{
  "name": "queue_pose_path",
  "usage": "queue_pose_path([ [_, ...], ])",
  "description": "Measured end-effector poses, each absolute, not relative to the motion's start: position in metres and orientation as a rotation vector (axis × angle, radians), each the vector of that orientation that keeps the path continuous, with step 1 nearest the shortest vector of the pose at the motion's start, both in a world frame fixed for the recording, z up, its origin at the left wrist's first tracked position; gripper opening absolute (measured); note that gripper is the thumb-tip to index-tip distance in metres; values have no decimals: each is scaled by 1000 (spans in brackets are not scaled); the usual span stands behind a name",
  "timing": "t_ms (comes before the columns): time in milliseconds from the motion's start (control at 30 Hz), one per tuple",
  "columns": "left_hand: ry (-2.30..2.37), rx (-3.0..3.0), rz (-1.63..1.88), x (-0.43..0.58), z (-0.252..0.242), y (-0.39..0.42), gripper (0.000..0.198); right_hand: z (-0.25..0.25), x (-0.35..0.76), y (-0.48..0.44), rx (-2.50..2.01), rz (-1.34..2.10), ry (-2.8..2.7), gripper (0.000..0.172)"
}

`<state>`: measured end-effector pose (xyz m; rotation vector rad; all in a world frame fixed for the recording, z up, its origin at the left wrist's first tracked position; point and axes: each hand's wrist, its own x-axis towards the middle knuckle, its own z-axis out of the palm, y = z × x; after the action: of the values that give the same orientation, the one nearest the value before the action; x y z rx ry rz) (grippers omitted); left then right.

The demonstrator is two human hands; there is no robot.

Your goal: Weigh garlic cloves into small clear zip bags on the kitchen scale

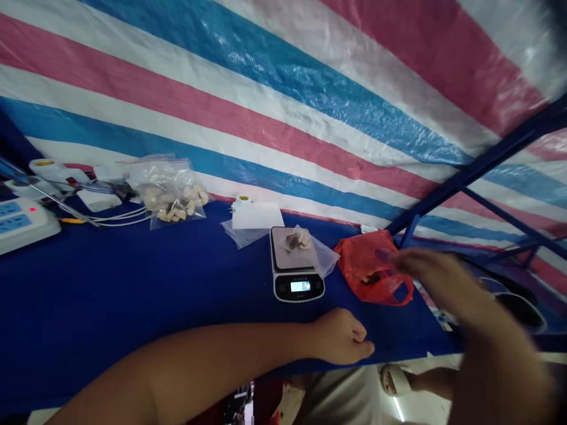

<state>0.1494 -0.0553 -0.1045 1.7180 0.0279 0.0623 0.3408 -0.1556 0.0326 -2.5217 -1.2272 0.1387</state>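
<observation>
On the blue table stands a small digital scale (pixel 300 286) with a lit display. A clear plastic bag (pixel 325 258) holding pale and dark pieces (pixel 299 239) lies on its pan and hangs over the right side. My left hand (pixel 343 337) rests closed at the table's front edge, below the scale; whether anything is inside it is hidden. To the right of the scale sits an open red plastic bag (pixel 361 257) with something dark inside. My right hand (pixel 414 262), smeared by motion, is over that bag's right side, and its fingers cannot be made out.
White paper (pixel 257 216) and clear bags lie behind the scale. Further left are filled clear bags (pixel 170 195), cables and a power strip (pixel 22 224). A blue metal frame (pixel 478 168) slants up at the right, before a striped sheet (pixel 266 118).
</observation>
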Motion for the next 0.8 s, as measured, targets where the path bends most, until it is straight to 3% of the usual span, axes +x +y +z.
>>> queue_pose_path([
  [100,7,1753,75,151,-106,-56,51,-14,344,-133,-2698,250,-1274,32],
  [267,27,1731,48,152,-104,-55,49,-78,354,-123,-2711,26,-1348,36],
  [433,52,1717,25,150,-103,-56,46,-105,364,-117,-2638,-281,-1486,48],
  [800,22,1663,5,149,-104,-53,45,-132,379,-119,-2612,-608,-1157,46],
])
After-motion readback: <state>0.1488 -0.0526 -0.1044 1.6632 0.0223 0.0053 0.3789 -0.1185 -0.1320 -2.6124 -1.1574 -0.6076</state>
